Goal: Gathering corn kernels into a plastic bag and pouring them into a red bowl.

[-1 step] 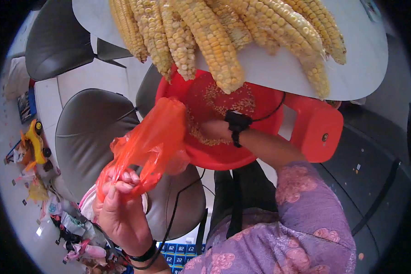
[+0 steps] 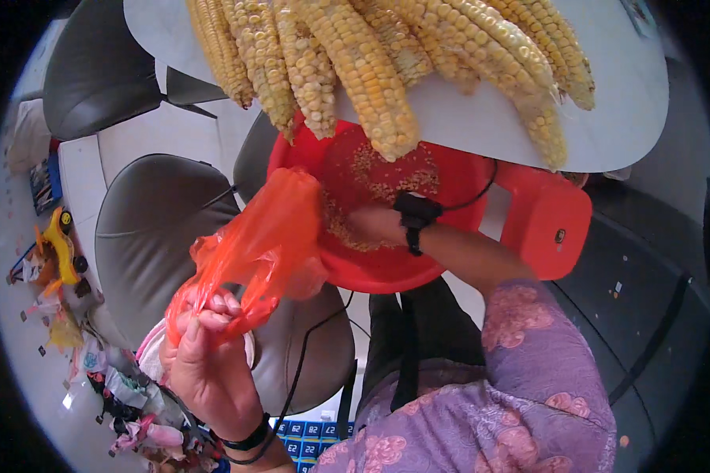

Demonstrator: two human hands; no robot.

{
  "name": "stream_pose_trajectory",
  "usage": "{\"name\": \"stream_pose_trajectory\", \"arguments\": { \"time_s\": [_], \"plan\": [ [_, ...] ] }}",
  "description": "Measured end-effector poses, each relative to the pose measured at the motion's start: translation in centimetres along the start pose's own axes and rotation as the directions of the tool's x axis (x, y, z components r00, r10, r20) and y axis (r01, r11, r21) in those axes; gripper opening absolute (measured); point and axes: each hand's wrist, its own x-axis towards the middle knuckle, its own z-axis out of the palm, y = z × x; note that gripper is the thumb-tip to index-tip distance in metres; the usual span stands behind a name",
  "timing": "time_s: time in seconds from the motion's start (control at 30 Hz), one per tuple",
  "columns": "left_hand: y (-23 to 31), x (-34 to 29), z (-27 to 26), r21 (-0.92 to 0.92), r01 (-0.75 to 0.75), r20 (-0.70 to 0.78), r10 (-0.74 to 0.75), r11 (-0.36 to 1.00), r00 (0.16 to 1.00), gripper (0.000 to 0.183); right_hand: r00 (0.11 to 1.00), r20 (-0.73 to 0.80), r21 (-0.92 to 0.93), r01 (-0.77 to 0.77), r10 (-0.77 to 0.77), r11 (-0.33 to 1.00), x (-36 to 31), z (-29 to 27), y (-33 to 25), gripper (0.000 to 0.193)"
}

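Note:
My left hand [image 2: 211, 347] is closed round the gathered edge of a thin orange-red plastic bag [image 2: 264, 229]. The bag hangs over the left rim of a red basin [image 2: 406, 276]. Loose corn kernels [image 2: 398, 177] lie scattered across the basin's bottom. Down inside the basin, my right hand [image 2: 375, 225] reaches in among the kernels beside the bag. Its fingers are blurred and partly hidden, so what they hold does not show. Several dried corn cobs [image 2: 363, 71], still covered in kernels, lie on the white table [image 2: 607, 118] and jut past its edge above the basin.
A red plastic stool [image 2: 548, 229] stands right of the basin. Grey chairs [image 2: 166, 213] are on the left, one beneath my left hand. A yellow toy vehicle [image 2: 61, 248] and mixed clutter [image 2: 142, 394] lie at far left. A black cable [image 2: 304, 347] runs up from my left wrist.
Almost nothing differs. My right forearm and wrist have shifted very slightly to the right; my left hand keeps its hold on the plastic bag.

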Motion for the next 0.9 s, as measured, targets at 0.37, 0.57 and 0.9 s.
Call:
{"name": "stream_pose_trajectory", "arguments": {
  "time_s": [0.37, 0.57, 0.9],
  "plan": [
    [-4.8, 4.8, 1.9, 0.01, -0.009, 0.187, 0.007, 1.0, 0.982, 0.023, 0.882, -0.458, -0.275, -0.02, -0.113, 0.961, 2.3, -1.1, 5.7, 0.036],
    [-8.2, 7.5, 2.0, 0.125, 0.024, 0.332, -0.065, 0.992, 0.941, 0.023, 0.919, -0.284, -0.341, 0.17, -0.274, 0.925, -3.3, 4.7, 3.8, 0.045],
    [-9.9, 6.3, -0.3, 0.177, 0.084, 0.269, -0.13, 0.981, 0.954, 0.031, 0.981, 0.148, -0.158, -0.102, 0.126, 0.982, -7.4, 4.6, 0.9, 0.03]
  ]
}}
